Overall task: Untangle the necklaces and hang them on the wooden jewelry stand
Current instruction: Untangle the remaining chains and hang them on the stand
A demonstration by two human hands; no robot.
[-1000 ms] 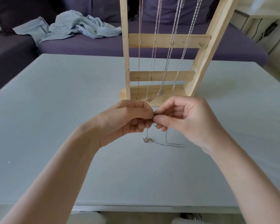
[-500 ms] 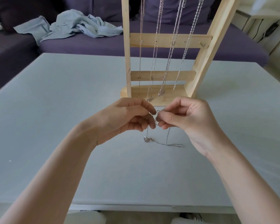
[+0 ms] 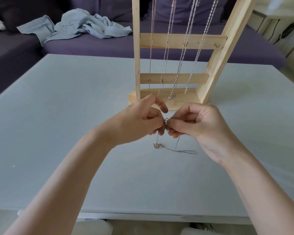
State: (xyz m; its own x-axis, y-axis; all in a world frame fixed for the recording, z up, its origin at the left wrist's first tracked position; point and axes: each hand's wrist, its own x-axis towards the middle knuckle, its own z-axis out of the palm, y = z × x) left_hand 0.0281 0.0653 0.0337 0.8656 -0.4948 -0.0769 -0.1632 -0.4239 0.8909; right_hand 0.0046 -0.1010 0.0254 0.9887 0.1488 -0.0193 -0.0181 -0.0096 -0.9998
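Thin silver necklace (image 3: 166, 123): clasp ends pinched between left hand (image 3: 141, 122) and right hand (image 3: 196, 126) above the grey table (image 3: 58, 116); its heart pendant (image 3: 156, 145) and slack chain are laid on the tabletop below. Wooden jewelry stand (image 3: 215, 53): set just behind the hands, four chains (image 3: 185, 48) hung from it. Blue cloth (image 3: 78, 26): heaped on the purple sofa (image 3: 109, 46) behind.

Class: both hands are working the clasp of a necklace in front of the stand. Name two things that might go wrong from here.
1. The left hand and right hand pinch only the clasp; a slip may drop the necklace onto the table.
2. Its slack, lying looped on the table, might knot again when lifted.
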